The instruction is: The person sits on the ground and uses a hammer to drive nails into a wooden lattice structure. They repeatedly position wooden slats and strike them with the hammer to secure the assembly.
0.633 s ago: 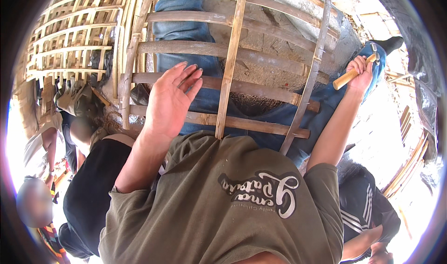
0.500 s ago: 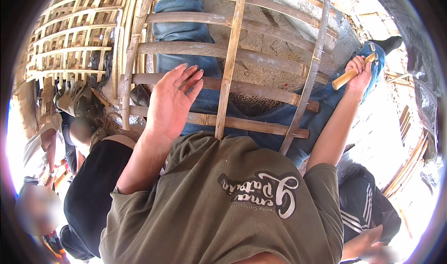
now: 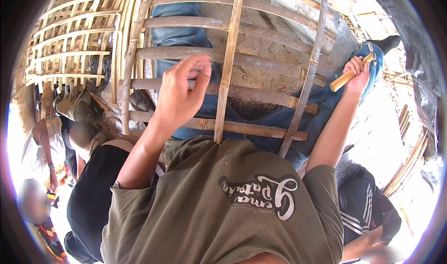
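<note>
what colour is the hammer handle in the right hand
Light tan wood: the hammer handle sticks out of the right hand, seen in the head view.

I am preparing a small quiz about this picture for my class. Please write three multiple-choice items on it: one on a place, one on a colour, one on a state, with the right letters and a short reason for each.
1. Where is the hammer?
A. in the right hand
B. lying on the bamboo frame
C. in the left hand

2. What colour is the person's shirt?
A. white
B. olive green
C. red

3. What state is the left hand in?
A. shut around a slat
B. open, fingers loosely curved above the frame
C. out of view

Answers:
1. A: the right hand grips the wooden handle of the hammer at the right of the bamboo frame.
2. B: the shirt is olive green with a pale print.
3. B: the left hand is open over the slats and holds nothing.
</note>
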Available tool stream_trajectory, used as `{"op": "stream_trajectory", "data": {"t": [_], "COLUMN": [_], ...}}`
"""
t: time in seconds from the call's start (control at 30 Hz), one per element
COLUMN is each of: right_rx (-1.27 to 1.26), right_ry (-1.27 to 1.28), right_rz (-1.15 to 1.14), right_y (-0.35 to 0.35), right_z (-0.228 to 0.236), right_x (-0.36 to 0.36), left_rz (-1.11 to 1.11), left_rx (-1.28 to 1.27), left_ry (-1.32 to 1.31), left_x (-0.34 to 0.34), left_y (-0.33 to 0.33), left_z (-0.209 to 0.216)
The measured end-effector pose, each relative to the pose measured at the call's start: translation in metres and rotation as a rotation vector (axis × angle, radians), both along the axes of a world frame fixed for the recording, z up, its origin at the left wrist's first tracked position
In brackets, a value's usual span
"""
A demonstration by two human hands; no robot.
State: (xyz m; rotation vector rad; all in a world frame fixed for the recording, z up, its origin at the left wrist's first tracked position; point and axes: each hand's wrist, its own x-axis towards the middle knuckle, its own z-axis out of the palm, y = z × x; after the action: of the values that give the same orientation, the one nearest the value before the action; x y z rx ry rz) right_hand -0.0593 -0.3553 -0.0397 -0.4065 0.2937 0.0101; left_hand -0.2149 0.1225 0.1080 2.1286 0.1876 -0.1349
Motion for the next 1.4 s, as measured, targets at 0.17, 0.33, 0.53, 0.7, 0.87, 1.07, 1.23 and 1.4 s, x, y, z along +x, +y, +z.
{"op": "stream_trajectory", "data": {"t": [0.17,0.33,0.53,0.7,0.87,1.07,1.23,1.4], "right_rx": [0.009,0.061,0.058,0.008,0.008,-0.059,-0.026,-0.028], "right_ry": [-0.003,-0.012,0.007,0.02,0.026,0.047,0.053,0.073], "right_rz": [0.007,0.029,0.03,0.021,0.009,-0.006,-0.014,-0.049], "right_y": [0.0,-0.002,-0.002,0.001,0.002,0.011,0.009,0.011], "right_z": [0.001,-0.003,-0.002,-0.003,-0.004,0.004,0.001,0.005], "right_x": [-0.001,-0.001,0.0,0.0,-0.002,-0.003,-0.009,-0.011], "left_rz": [-0.431,-0.442,-0.275,-0.446,-0.589,-0.669,-0.653,-0.6], "left_rx": [0.629,0.703,0.805,0.858,0.849,0.749,0.693,0.703], "left_ry": [-0.296,-0.425,-0.491,-0.386,-0.36,-0.459,-0.422,-0.481], "left_x": [0.026,0.028,0.025,0.045,0.059,0.063,0.071,0.079], "left_y": [0.029,0.039,0.052,0.069,0.063,0.058,0.056,0.053], "left_z": [-0.017,-0.023,-0.034,-0.035,-0.026,-0.051,-0.045,-0.018]}}
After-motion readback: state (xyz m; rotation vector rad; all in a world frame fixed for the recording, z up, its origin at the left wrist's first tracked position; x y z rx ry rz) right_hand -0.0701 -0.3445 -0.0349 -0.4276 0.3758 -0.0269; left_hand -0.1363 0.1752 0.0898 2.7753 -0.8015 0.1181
